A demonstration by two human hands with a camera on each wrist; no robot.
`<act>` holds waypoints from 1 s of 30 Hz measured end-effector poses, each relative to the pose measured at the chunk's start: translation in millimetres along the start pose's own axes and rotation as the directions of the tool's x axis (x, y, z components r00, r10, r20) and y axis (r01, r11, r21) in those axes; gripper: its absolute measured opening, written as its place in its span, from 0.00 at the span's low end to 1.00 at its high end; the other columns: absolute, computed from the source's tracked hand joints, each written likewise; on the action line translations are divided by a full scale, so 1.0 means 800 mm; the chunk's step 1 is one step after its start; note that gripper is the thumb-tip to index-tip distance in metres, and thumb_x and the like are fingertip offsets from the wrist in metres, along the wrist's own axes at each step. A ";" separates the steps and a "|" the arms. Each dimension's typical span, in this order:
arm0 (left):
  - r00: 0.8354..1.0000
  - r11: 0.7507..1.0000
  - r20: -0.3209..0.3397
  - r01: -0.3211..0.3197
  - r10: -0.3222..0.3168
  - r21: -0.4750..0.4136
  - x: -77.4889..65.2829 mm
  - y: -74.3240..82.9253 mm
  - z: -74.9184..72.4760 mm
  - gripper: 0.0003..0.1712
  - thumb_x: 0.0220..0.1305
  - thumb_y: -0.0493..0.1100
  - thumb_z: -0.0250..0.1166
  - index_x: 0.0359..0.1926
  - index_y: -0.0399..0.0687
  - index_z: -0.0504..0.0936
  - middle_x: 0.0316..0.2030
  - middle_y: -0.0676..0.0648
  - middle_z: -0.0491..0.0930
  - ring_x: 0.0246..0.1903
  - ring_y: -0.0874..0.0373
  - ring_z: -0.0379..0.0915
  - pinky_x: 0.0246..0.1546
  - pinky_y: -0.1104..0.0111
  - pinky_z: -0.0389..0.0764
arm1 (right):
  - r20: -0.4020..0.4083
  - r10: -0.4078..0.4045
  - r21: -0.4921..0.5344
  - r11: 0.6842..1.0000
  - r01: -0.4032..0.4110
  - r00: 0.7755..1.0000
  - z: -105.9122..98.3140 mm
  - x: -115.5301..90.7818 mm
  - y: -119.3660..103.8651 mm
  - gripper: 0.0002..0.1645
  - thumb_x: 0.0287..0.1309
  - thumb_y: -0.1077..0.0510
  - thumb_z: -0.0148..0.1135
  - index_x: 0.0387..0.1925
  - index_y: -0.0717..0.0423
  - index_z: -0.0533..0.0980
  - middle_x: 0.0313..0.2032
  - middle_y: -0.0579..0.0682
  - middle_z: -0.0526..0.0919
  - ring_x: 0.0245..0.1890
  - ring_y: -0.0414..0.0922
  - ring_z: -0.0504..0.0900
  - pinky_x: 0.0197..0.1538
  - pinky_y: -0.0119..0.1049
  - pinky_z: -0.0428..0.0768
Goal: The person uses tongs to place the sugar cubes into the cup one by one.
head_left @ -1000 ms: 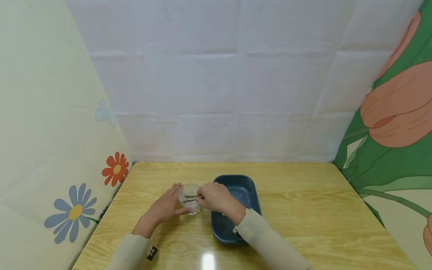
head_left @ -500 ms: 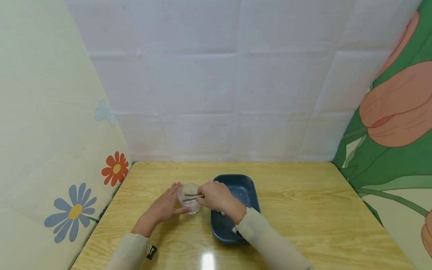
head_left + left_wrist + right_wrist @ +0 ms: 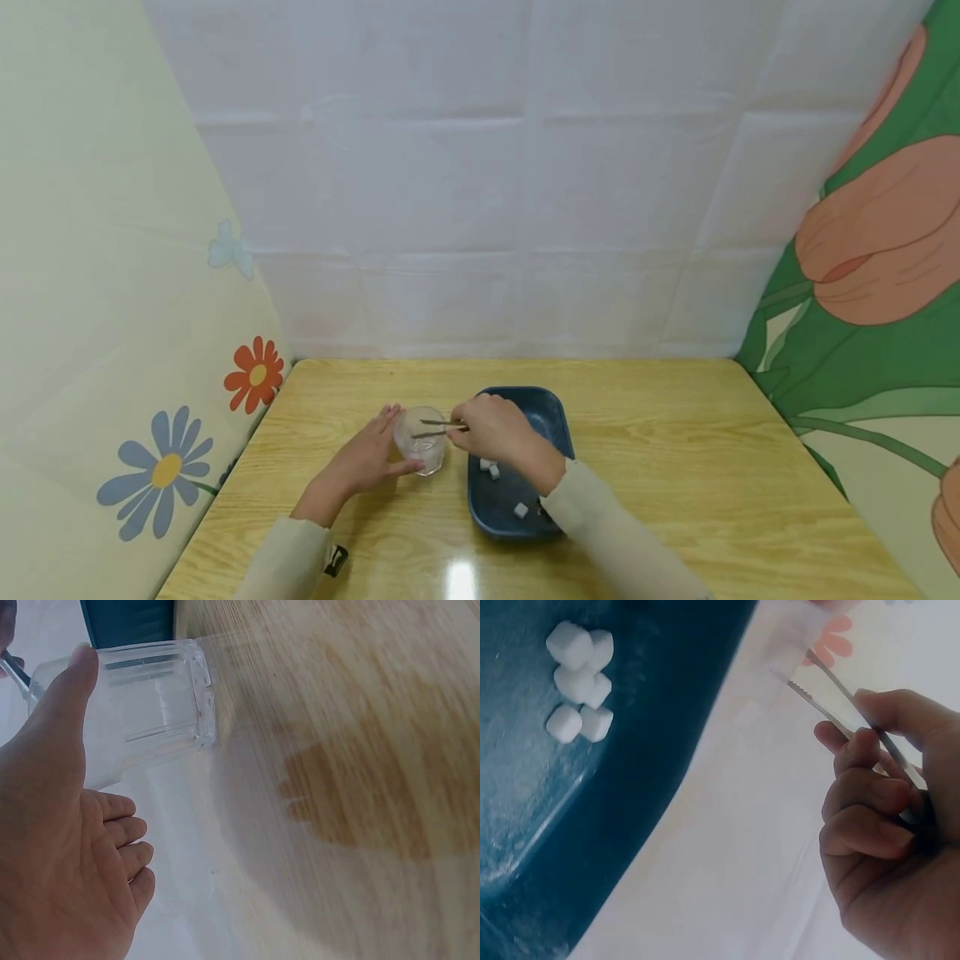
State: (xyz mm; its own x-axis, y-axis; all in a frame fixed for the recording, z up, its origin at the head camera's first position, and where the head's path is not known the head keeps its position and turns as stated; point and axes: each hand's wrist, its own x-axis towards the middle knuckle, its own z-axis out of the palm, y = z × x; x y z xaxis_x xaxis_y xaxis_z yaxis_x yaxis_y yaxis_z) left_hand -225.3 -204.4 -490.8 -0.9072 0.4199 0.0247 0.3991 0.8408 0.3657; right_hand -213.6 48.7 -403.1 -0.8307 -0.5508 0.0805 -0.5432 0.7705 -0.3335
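While the left hand (image 3: 365, 458) cups a glass (image 3: 431, 456), right hand (image 3: 497, 429) opposite, pinching tweezers (image 3: 839, 686) at its mouth

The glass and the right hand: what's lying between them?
A pair of tweezers, held in the right hand with both tips pointing toward the glass; the head view shows it.

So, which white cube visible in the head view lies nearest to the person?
The single white cube toward the near end of the blue tray; the other visible cubes cluster farther away, by its left wall.
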 end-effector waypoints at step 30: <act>1.000 1.000 -0.002 -0.001 0.001 0.001 -0.003 0.004 -0.004 0.62 0.59 0.70 0.68 0.75 0.29 0.57 0.76 0.30 0.54 0.76 0.36 0.47 0.74 0.46 0.56 | -0.119 0.176 0.030 0.984 -0.174 0.977 -0.041 -0.045 0.065 0.14 0.66 0.48 0.66 0.47 0.50 0.86 0.40 0.46 0.88 0.35 0.40 0.84 0.38 0.39 0.84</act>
State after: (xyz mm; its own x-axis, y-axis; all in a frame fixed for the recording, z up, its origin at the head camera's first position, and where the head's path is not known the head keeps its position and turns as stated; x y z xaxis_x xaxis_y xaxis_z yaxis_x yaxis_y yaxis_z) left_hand -222.4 -203.5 -486.2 -0.9073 0.4197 0.0266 0.3997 0.8409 0.3648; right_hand -216.2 118.9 -392.2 -0.9218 -0.3646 0.1316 -0.3869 0.8445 -0.3702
